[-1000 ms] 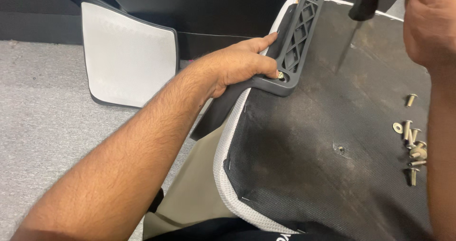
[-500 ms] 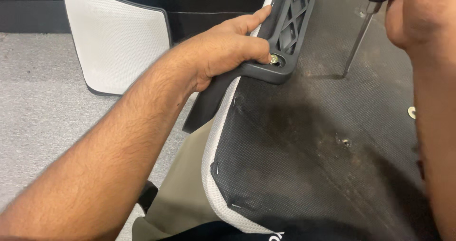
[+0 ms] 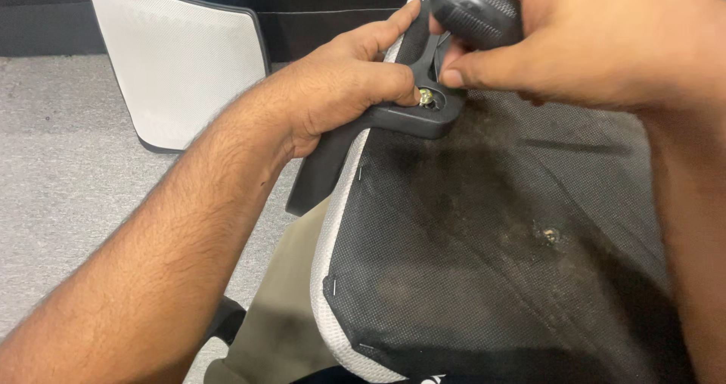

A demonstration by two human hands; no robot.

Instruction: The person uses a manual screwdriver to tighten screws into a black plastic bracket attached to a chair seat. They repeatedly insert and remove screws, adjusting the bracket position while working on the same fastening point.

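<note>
My left hand (image 3: 336, 89) grips a black plastic armrest bracket (image 3: 412, 115) and presses it against the edge of an upturned chair seat (image 3: 484, 240) covered in black fabric with a white rim. Its thumb rests beside a brass-coloured screw (image 3: 425, 96) seated in the bracket's base. My right hand (image 3: 575, 40) is closed around the dark handle of a screwdriver (image 3: 476, 9), right above that screw. The tool's shaft is mostly hidden between my fingers.
A white mesh chair back panel (image 3: 185, 59) with a black frame leans at the upper left on grey carpet (image 3: 68, 180). A bolt hole (image 3: 550, 235) shows in the seat underside. My trouser leg (image 3: 280, 316) lies beneath the seat.
The view has closed in on the bracket. My right hand came down and left with the screwdriver, from the seat's upper right to just above the screw. The loose screws have left the view.
</note>
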